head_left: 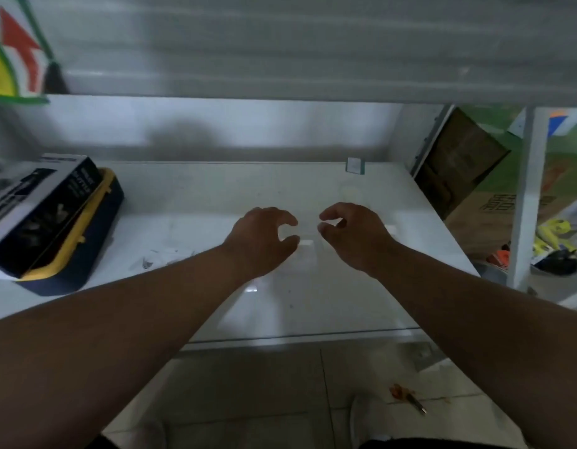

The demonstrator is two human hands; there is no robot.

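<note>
My left hand (264,238) hovers over the middle of the white, glass-topped table (313,196). Its fingers are curled, with a gap between thumb and forefinger. My right hand (348,233) hovers close beside it in a mirrored pose, thumb and forefinger apart. I see nothing solid between the fingers of either hand. The frame is blurred. A small pale rectangle (306,244) lies on the glass between the two hands; I cannot tell whether it is an object or a reflection.
A black-and-grey box (38,209) lies on a dark blue case with yellow trim (86,247) at the table's left. A small card (354,165) stands at the back right. A shelf (313,59) overhangs the table. Cardboard boxes (468,176) sit to the right. Scissors (410,398) lie on the tiled floor.
</note>
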